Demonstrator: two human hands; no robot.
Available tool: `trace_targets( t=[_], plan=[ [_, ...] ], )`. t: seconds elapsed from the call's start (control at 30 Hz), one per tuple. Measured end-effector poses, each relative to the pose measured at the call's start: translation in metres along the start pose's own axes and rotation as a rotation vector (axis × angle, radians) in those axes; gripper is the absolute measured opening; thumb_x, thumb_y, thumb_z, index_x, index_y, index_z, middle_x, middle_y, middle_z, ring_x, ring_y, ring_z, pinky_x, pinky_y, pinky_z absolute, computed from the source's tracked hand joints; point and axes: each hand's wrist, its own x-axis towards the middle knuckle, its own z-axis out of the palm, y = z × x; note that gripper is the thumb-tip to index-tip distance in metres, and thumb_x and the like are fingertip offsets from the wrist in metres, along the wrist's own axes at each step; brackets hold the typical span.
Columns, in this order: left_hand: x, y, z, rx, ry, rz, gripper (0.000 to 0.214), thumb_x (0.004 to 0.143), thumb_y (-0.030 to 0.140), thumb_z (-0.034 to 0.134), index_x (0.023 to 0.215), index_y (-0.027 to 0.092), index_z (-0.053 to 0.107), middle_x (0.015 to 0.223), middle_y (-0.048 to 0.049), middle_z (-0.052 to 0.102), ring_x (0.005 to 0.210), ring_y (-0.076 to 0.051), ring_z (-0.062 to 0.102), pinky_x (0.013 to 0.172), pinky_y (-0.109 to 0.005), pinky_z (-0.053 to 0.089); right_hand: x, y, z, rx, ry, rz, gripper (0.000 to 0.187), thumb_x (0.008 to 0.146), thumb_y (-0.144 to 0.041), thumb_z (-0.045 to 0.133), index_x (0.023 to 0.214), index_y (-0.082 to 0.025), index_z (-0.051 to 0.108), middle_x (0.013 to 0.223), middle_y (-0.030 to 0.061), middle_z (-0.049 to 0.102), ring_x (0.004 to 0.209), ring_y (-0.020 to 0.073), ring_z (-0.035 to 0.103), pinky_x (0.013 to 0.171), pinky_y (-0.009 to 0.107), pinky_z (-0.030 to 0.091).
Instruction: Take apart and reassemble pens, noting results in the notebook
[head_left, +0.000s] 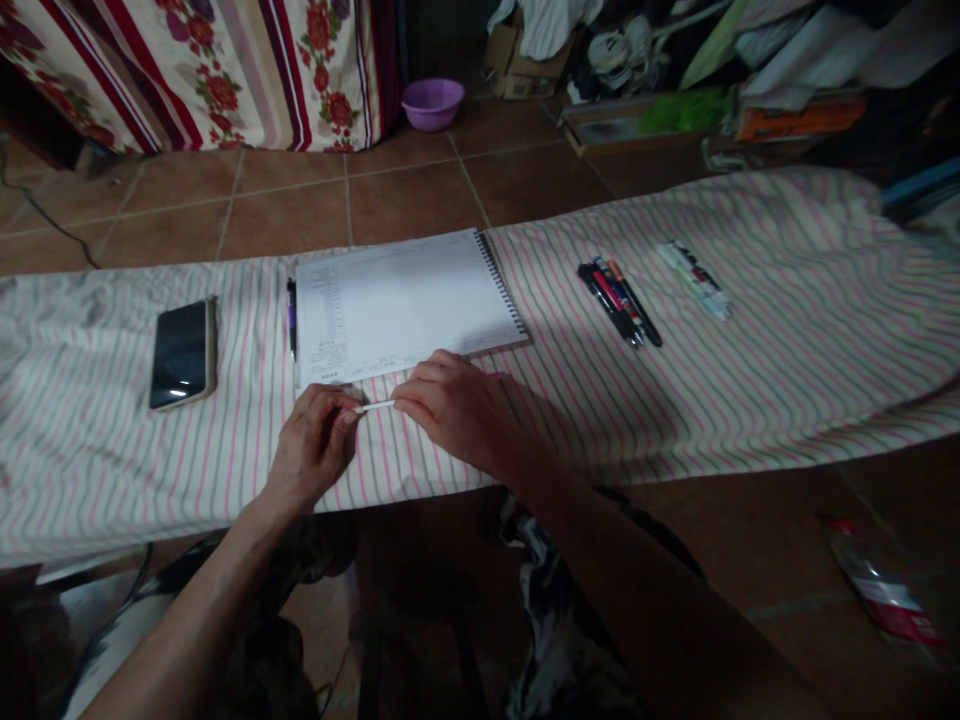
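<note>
My left hand (315, 445) and my right hand (457, 405) meet over the striped cloth (750, 380), both pinched on the ends of a thin white stick-like thing (377, 405), maybe a pen. Just beyond them lies an open spiral notebook (405, 300) with a pale page. A purple pen (291, 315) rests along the notebook's left edge.
A dark phone (182, 353) lies on the cloth at the left. Several pens (619, 300) and a white wrapped item (694, 280) lie to the right. Beyond the cloth are tile floor, a purple bowl (433, 103), a floral drape and clutter. A plastic bottle (881, 590) lies at lower right.
</note>
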Motion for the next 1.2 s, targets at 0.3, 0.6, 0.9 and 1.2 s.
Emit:
trace_targets(
  t=[0.3,0.6,0.9,1.2],
  plan=[
    [0.000,0.000,0.001,-0.004,0.005,0.003,0.007,0.087,0.022,0.047,0.086,0.018,0.053,0.083,-0.0049,0.054,0.080,-0.016,0.054,0.073,-0.032,0.046,0.001,0.001,0.002,0.006,-0.005,-0.005,0.021,0.088,-0.025,0.049,0.076,-0.018,0.065,0.078,0.0037,0.062,0.082,0.0173,0.047,0.072,0.028,0.031],
    [-0.001,-0.002,0.003,0.009,-0.029,-0.017,0.009,0.087,0.023,0.048,0.089,0.019,0.056,0.087,-0.0063,0.056,0.087,-0.018,0.055,0.078,-0.034,0.047,0.000,-0.005,-0.001,0.006,0.012,0.183,0.017,0.090,-0.025,0.045,0.093,-0.016,0.059,0.082,0.0057,0.063,0.080,0.0169,0.053,0.068,0.027,0.034],
    [-0.001,-0.003,0.005,0.062,0.019,0.039,0.008,0.084,0.022,0.052,0.089,0.019,0.058,0.089,-0.0056,0.060,0.089,-0.019,0.054,0.082,-0.037,0.045,0.007,-0.010,0.003,0.031,-0.045,-0.015,0.019,0.088,-0.015,0.045,0.093,-0.018,0.063,0.087,0.0049,0.065,0.086,0.0179,0.049,0.077,0.030,0.033],
    [-0.001,-0.004,0.004,0.041,0.000,0.024,0.009,0.085,0.024,0.051,0.087,0.020,0.058,0.086,-0.0062,0.060,0.087,-0.020,0.054,0.078,-0.036,0.046,0.014,-0.022,0.012,-0.053,-0.032,-0.036,0.021,0.086,-0.036,0.053,0.086,-0.017,0.062,0.084,0.0064,0.062,0.089,0.0207,0.046,0.077,0.033,0.033]
  ],
)
